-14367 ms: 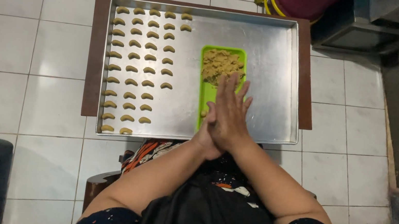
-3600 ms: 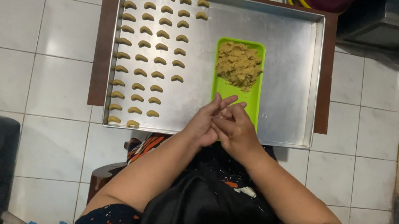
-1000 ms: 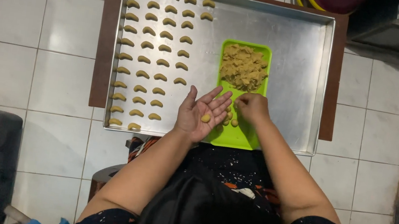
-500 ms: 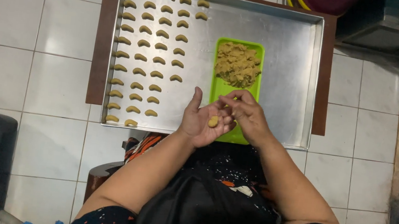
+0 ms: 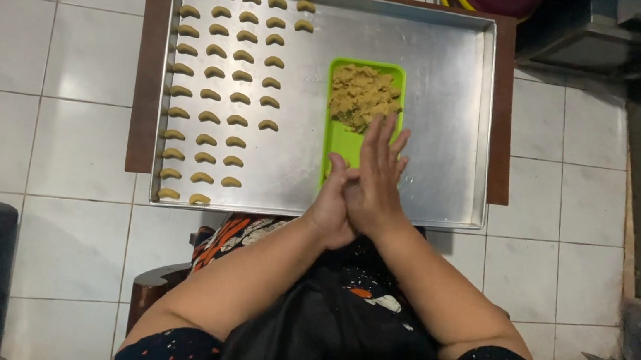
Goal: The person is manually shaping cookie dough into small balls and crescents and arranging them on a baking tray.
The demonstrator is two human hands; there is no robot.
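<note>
While the right hand (image 5: 377, 181) lay flat over the left hand (image 5: 331, 207), palms pressed above the green tray (image 5: 340, 139), any dough between them was hidden, and uneven pressure risked a misshapen crescent.

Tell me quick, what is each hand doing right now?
Left hand: pressed palm to palm against the other; whether it holds anything cannot be told.
Right hand: flat, fingers straight, lying over the left above the green tray.
</note>
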